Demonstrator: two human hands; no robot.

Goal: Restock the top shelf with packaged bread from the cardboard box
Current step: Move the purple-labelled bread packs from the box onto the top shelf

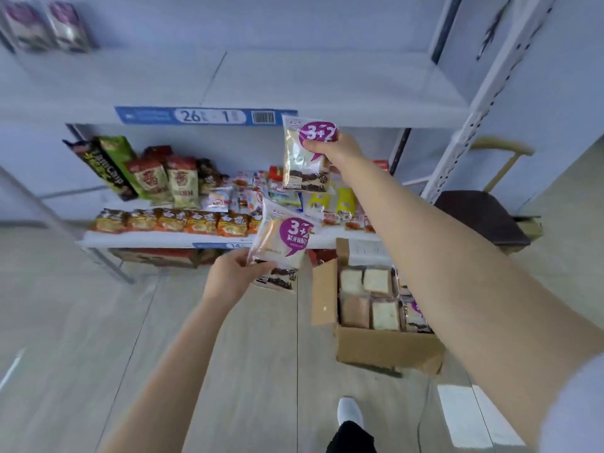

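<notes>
Right hand (333, 148) clasps upper bread pack (302, 168), left hand (232, 276) clasps lower bread pack (284, 243), fingers curled; cardboard box (376, 351) at lower right contains more bread packs (376, 299).

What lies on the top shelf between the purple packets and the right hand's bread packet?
Nothing: the head view shows the top shelf bare between the purple packets and the bread packet.

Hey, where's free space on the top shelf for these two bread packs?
The top shelf is bare from the two purple packs at far left across to the right upright. The lower shelf is crowded with snack bags.
</notes>
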